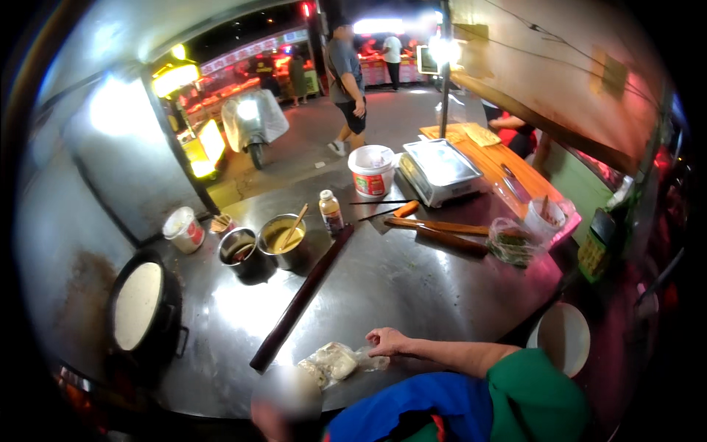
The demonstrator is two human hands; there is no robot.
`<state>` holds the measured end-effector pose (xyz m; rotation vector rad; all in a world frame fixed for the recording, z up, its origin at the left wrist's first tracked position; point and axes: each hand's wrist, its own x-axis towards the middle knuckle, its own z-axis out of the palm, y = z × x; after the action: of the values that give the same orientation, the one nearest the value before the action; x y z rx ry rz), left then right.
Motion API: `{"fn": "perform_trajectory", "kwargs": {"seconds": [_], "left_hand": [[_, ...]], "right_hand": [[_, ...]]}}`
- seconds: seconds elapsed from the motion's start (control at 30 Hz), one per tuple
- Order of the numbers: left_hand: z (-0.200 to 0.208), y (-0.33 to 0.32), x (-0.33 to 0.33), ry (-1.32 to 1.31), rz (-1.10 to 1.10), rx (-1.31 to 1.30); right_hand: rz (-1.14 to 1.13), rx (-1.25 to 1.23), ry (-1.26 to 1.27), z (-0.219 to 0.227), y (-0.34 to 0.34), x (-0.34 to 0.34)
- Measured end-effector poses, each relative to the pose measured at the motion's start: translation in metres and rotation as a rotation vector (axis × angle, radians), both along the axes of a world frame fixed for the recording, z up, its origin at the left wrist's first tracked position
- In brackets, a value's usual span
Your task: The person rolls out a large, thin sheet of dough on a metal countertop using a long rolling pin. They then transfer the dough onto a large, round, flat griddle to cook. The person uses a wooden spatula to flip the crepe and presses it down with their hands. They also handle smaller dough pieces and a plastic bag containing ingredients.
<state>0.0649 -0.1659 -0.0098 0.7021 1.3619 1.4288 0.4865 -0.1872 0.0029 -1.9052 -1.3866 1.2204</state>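
A clear plastic bag (377,362) with a pale, dough-like lump (337,362) in it lies on the near part of the metal table. My right hand (387,342) reaches in from the right, its thumb and fingers closed on the bag's loose end. At the lower edge, left of the lump, shows a blurred bit of skin that appears to be my left hand (269,418); a pale smear hides its fingers. Beyond the bag, a long dark rolling pin (302,297) lies slantwise across the steel surface.
A round black pan (140,306) with a pale top stands at left. Two metal pots (283,254), a bottle (331,211), a white tub (370,175) and a scale (440,173) stand farther back. Wooden rods (451,241) and a bagged green bundle (512,243) lie right. A person (346,85) walks beyond.
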Motion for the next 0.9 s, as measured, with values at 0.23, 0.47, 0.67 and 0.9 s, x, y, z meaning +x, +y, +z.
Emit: {"fn": "perform_trajectory", "kwargs": {"seconds": [0.23, 0.47, 0.67, 0.9], "left_hand": [[0.078, -0.006, 0.101, 1.671, -0.814, 0.501], [0.081, 0.005, 0.096, 1.410, -0.894, 0.449], [0.059, 0.018, 0.119, 1.080, -0.891, 0.304], [0.106, 0.003, 0.182, -0.168, -1.208, -0.332]], "right_hand": [[0.024, -0.001, -0.131, -0.038, 0.032, -0.076], [0.066, -0.174, 0.104, -0.021, 0.056, -0.098], [0.140, 0.119, 0.204, -0.034, 0.033, -0.075], [-0.404, -0.036, 1.069, 0.017, -0.069, 0.026]]}}
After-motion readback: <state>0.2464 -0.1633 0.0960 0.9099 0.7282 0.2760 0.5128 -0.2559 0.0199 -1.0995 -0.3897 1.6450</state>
